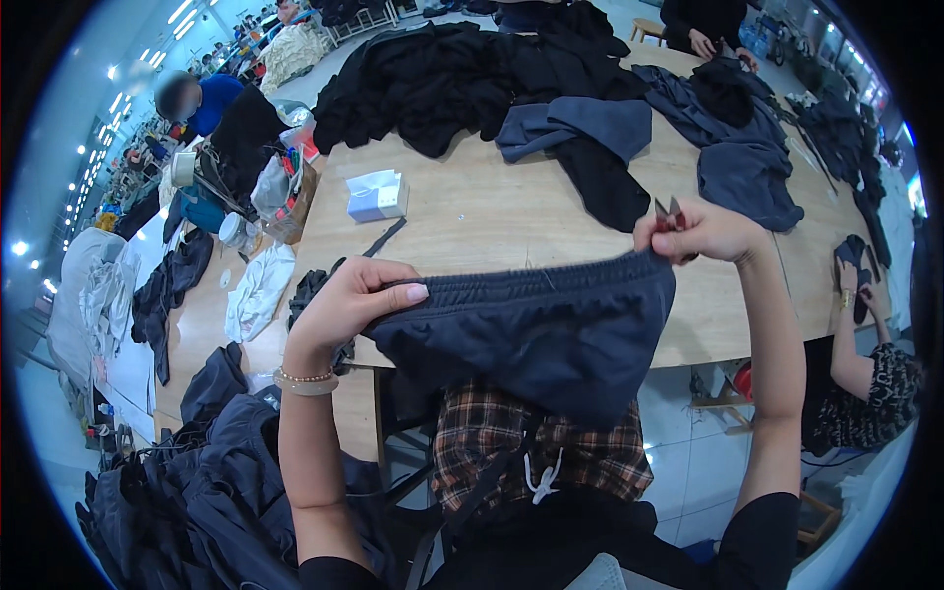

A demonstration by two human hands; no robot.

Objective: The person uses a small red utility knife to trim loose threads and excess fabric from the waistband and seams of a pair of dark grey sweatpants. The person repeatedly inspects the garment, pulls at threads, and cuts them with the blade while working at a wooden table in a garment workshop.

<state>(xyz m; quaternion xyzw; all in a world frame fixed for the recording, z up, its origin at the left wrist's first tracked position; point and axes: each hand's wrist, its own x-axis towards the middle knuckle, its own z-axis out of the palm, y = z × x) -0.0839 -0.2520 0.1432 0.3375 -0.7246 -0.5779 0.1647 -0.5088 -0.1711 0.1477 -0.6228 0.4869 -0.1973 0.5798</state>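
Observation:
A dark grey-blue garment [531,339] with a gathered elastic waistband hangs stretched between my two hands, above my lap and the table's near edge. My left hand [359,295] pinches the waistband's left end, thumb on top. At the other end my right hand [713,234] grips the waistband and also keeps a small pair of red-handled thread snips [670,212] in its fingers, blades pointing up. The lower part of the garment drapes over my plaid shorts [482,433].
Black garments [423,88] are heaped across the table's far side, with grey-blue pieces [747,157] at right. A tissue box [378,196] stands at left, near a cardboard box of supplies [295,202]. More dark garments [226,482] pile up at lower left. Co-workers' hands [723,47] work opposite and at right.

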